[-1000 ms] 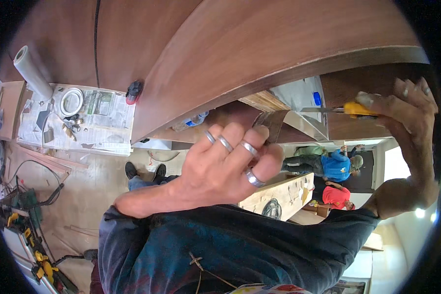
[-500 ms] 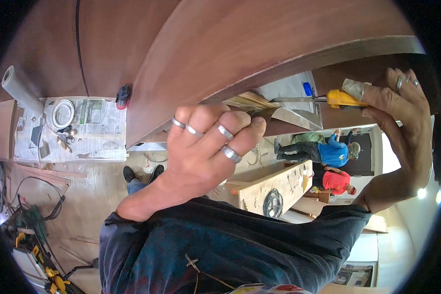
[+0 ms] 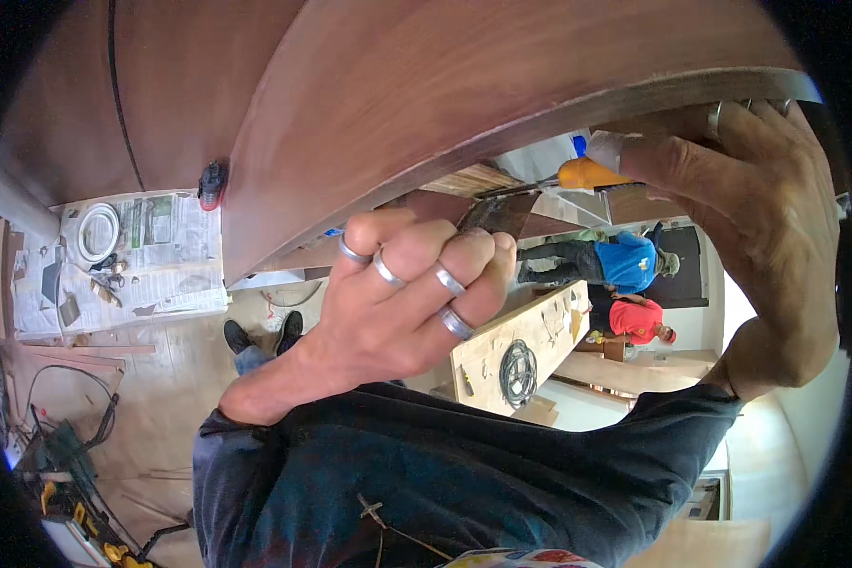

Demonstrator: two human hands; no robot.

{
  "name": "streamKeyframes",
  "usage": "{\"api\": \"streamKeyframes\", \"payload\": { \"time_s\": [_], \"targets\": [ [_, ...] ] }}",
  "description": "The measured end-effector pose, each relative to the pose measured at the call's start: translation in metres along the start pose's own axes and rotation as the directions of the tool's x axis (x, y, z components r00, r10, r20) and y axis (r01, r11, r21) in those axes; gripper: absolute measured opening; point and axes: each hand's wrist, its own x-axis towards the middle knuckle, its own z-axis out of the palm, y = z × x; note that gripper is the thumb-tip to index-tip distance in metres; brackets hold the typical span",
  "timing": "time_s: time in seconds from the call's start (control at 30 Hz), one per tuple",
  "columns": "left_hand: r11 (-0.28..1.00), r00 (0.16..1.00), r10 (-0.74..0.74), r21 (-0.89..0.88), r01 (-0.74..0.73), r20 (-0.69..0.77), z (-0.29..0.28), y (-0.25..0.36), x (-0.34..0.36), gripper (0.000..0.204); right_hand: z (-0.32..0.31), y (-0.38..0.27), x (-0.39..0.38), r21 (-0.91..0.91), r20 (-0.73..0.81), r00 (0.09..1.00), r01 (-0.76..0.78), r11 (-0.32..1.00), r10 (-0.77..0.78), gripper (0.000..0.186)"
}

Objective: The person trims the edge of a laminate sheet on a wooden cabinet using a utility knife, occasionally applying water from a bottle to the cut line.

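Note:
My left hand (image 3: 398, 293), with rings on its fingers, is closed on a dark brown strip (image 3: 497, 213) that sticks out above the knuckles along the cabinet's edge. My right hand (image 3: 738, 199) grips a yellow-handled tool (image 3: 587, 173), one finger wrapped in pale tape. The tool's thin metal blade (image 3: 530, 189) reaches left to the strip, beside a layered pale wood edge (image 3: 469, 177). A brown panel (image 3: 426, 85) spans the upper view above both hands; much of the strip is hidden by my left fingers.
A newspaper-covered surface (image 3: 161, 293) at left holds a plastic roll (image 3: 24, 199), tape ring and small tools. Power tools (image 3: 85, 530) and cables lie lower left. Behind my hands stand a wooden bench (image 3: 483, 360) with coiled cable (image 3: 518, 374) and two co-workers (image 3: 625, 260) (image 3: 639, 322).
My right hand and the yellow-handled tool have moved left and up, bringing the blade further over the strip. My left hand still grips the strip, and the surroundings have shifted slightly left.

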Motion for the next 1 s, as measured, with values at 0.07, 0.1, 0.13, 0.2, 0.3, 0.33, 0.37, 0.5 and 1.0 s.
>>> {"api": "streamKeyframes", "payload": {
  "time_s": [0.07,0.1,0.13,0.2,0.3,0.33,0.37,0.5,1.0],
  "targets": [
    [1.0,1.0,0.009,-0.011,-0.009,-0.01,0.001,-0.002,0.0,0.028,0.001,-0.001,-0.002,-0.007,0.009,1.0,-0.007,1.0,0.007,0.053],
    [1.0,1.0,0.013,-0.011,-0.014,-0.019,0.001,-0.003,0.001,0.028,0.001,0.001,-0.005,-0.019,0.014,1.0,-0.01,1.0,0.01,0.055],
    [1.0,0.999,0.018,-0.01,-0.018,-0.027,0.002,-0.003,0.0,0.028,-0.001,0.005,-0.009,-0.029,0.019,1.0,-0.019,0.999,0.02,0.056],
    [1.0,0.999,0.029,-0.005,-0.029,-0.046,0.005,-0.003,-0.004,0.027,-0.005,0.019,-0.024,-0.041,0.033,0.998,-0.049,0.998,0.05,0.06],
    [1.0,0.999,0.002,-0.017,-0.001,0.046,0.0,0.005,-0.006,0.042,-0.007,0.035,-0.043,-0.042,0.035,0.994,-0.099,0.994,0.1,0.065],
    [1.0,0.999,0.01,-0.013,-0.01,0.031,0.001,0.005,-0.006,0.036,-0.008,0.035,-0.042,-0.034,0.024,0.994,-0.106,0.994,0.107,0.066],
    [1.0,1.0,0.018,-0.009,-0.018,0.016,0.002,0.005,-0.007,0.031,-0.009,0.035,-0.041,-0.028,0.017,0.993,-0.113,0.993,0.113,0.068],
    [1.0,1.0,0.011,0.024,-0.011,0.001,0.001,0.002,-0.006,0.025,-0.007,0.017,-0.008,0.031,-0.045,0.998,-0.031,0.999,0.032,0.075],
    [0.999,0.998,0.054,0.007,-0.054,0.043,-0.001,0.001,-0.009,0.036,0.005,0.0,0.003,-0.025,-0.049,0.999,0.021,0.999,-0.022,0.064]
  ]
}}
